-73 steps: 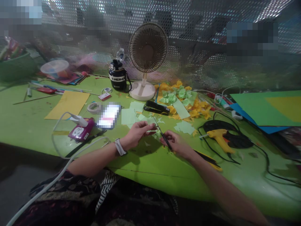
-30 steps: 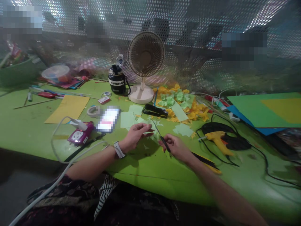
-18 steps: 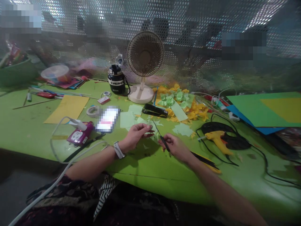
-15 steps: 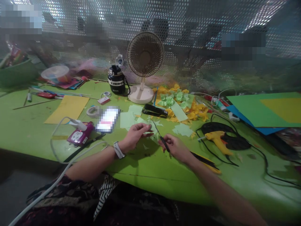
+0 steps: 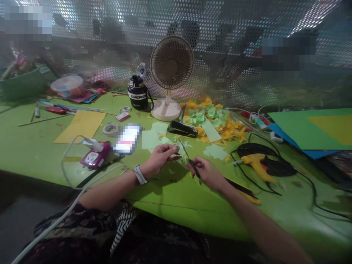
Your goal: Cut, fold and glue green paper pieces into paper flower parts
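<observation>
Scissors (image 5: 193,168) in right hand (image 5: 206,172), tips up-left (toward green paper (image 5: 181,156))

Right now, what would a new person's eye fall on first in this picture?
The round fan stands at the back of the bright green table. In the middle, the right hand holds small black scissors near the left hand and pale green paper scraps. On the right lies a yellow glue gun.

A desk fan (image 5: 172,64); black stapler (image 5: 183,129); yellow glue gun (image 5: 258,167).
</observation>
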The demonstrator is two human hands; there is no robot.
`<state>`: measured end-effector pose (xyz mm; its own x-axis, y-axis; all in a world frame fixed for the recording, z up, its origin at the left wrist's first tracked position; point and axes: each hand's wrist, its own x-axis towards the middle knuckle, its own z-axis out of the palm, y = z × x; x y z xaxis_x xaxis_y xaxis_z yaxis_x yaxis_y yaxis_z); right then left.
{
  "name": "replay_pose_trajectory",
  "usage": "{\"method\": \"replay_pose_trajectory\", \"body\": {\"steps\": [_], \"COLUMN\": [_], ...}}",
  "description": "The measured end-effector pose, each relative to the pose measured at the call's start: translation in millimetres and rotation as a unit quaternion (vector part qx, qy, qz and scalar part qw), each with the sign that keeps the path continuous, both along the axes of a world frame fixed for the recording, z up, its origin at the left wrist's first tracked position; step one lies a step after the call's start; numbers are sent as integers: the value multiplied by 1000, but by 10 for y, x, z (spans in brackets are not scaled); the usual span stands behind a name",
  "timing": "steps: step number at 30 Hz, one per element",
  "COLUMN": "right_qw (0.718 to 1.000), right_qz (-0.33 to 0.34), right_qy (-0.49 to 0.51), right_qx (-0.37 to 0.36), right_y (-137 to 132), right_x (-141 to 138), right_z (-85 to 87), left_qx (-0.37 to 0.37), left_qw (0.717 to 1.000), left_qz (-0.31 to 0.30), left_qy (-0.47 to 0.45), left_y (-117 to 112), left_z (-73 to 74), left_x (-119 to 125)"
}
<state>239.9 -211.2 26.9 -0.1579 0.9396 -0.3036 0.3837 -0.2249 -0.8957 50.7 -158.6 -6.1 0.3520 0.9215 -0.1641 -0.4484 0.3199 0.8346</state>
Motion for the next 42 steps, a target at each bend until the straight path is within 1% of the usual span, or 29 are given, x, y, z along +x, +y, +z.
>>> {"method": "replay_pose_trajectory", "body": {"steps": [5, 8, 15, 21, 28, 36, 42], "right_qw": [1000, 1000, 1000, 1000, 1000, 1000, 1000], "right_qz": [1, -2, -1, -2, -3, -5, -5], "right_qy": [-6, -7, 2, 2, 10, 4, 3], "right_qx": [-1, -9, 14, -20, -10, 1, 1], "right_y": [11, 25, 10, 5, 15, -4, -1], "right_x": [28, 32, 11, 23, 30, 23, 26], "right_z": [-65, -89, -58, -79, -96, -71, -70], "left_qx": [4, 5, 3, 6, 18, 6, 3], "left_qw": [1000, 1000, 1000, 1000, 1000, 999, 999], "left_qz": [23, 15, 16, 25, 10, 36, 36], "left_qy": [-3, -2, -3, -8, 2, -11, -10], "left_y": [18, 18, 9, 15, 31, 13, 15], "left_z": [-11, -15, -3, -6, -36, 25, 43], "left_x": [-5, 0, 6, -5, -11, -7, -9]}}
